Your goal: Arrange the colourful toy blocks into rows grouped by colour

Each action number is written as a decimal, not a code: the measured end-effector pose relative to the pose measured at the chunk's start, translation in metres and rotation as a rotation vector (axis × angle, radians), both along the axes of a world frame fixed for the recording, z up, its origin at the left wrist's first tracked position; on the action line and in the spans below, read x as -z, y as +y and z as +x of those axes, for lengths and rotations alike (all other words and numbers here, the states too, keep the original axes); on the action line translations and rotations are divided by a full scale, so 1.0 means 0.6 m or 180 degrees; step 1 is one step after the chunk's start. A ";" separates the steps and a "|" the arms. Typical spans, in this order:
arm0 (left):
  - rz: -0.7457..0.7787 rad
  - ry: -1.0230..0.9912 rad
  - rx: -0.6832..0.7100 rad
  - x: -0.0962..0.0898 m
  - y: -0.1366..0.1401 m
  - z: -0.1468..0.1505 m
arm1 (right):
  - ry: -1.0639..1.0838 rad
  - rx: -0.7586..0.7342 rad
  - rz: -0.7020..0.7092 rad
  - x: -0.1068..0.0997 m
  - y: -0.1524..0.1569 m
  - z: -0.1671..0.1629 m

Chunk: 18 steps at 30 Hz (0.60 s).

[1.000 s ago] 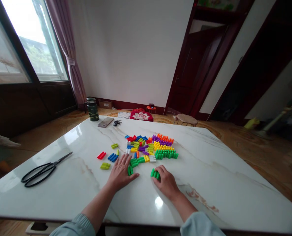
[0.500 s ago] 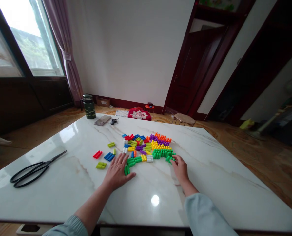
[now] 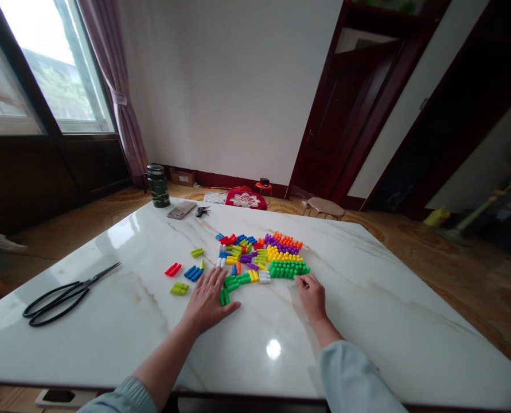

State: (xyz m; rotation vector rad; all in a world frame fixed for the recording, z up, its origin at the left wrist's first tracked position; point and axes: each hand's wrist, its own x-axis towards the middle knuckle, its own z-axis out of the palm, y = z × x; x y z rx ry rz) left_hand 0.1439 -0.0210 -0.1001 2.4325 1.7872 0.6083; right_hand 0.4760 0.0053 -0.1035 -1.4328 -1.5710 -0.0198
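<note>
My left hand [image 3: 209, 301] lies open and flat on the table, fingers spread, beside a loose group of green plastic pegs [image 3: 237, 281]. At the near right corner of a standing block of green pegs [image 3: 287, 269], my right hand [image 3: 311, 293] has its fingers curled together, the tips against or just in front of it. Whatever those fingers may hold is hidden. Behind the green block stand rows of yellow pegs [image 3: 284, 254], purple pegs [image 3: 282, 244] and orange pegs [image 3: 288, 237]. Mixed-colour pegs [image 3: 238, 250] lie in a pile to the left.
Black-handled scissors [image 3: 68, 297] lie at the left of the white marbled table [image 3: 379, 327]. Red pegs [image 3: 173, 269], blue pegs [image 3: 193, 273] and lime pegs [image 3: 179, 288] lie apart. A camouflage flask [image 3: 158, 186], a phone [image 3: 182, 210] and keys [image 3: 202, 211] are at the far edge.
The green pegs at my right fingertips now sit in line with the green block. My right hand has shifted slightly left and down, its fingers more curled. My left hand stays in place.
</note>
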 end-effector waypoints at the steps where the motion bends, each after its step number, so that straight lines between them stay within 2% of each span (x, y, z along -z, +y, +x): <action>1: -0.0001 0.0003 0.0001 0.000 0.000 0.000 | -0.0066 -0.0179 -0.0101 -0.001 -0.001 -0.003; 5: 0.0004 0.0012 0.0009 0.000 0.000 -0.001 | -0.0190 -0.0677 -0.0268 -0.002 0.001 -0.012; 14: -0.0056 -0.0042 -0.0010 -0.015 -0.005 0.004 | -0.0510 -0.0797 -0.0219 0.002 -0.005 -0.012; 18: -0.0080 -0.0113 0.0010 -0.016 -0.007 0.004 | -0.0452 -0.0803 -0.0032 -0.010 -0.027 -0.066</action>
